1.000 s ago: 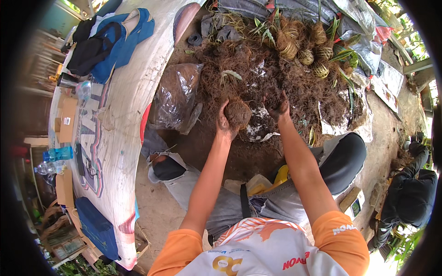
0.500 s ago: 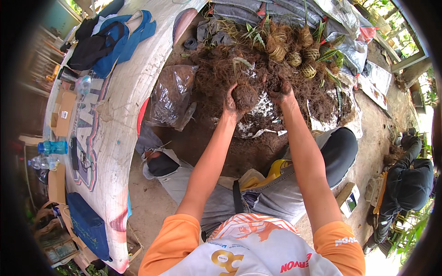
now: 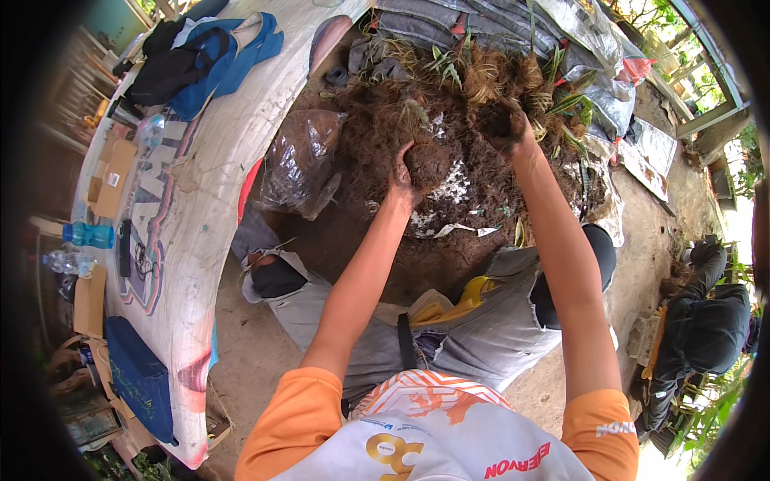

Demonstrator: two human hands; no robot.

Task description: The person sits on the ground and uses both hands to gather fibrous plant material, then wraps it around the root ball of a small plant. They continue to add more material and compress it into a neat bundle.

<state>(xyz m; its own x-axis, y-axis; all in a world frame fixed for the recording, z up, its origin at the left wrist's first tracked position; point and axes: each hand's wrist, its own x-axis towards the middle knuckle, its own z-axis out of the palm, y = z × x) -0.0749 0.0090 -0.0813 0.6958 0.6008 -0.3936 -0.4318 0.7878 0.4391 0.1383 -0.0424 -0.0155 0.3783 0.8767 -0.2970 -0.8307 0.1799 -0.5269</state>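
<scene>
In the head view, the left hand point(image 3: 402, 180) is partly open, its fingers curved round the near-left side of a brown fibrous ball point(image 3: 429, 165). The right hand point(image 3: 520, 138), ahead and to the right, is half curled under a dark clump point(image 3: 494, 121). The 2 hands are apart, with loose fibre point(image 3: 473, 152) between them. The step in hand looks like gathering fibre while steadying the ball; the next move seems to call for a level right palm and a light left hold.

Left of the left hand, a clear plastic bag point(image 3: 298, 152) shows brownish contents. Farther left, a cardboard box point(image 3: 112, 178) sits on the tabletop point(image 3: 196, 216); its contents are unclear.
</scene>
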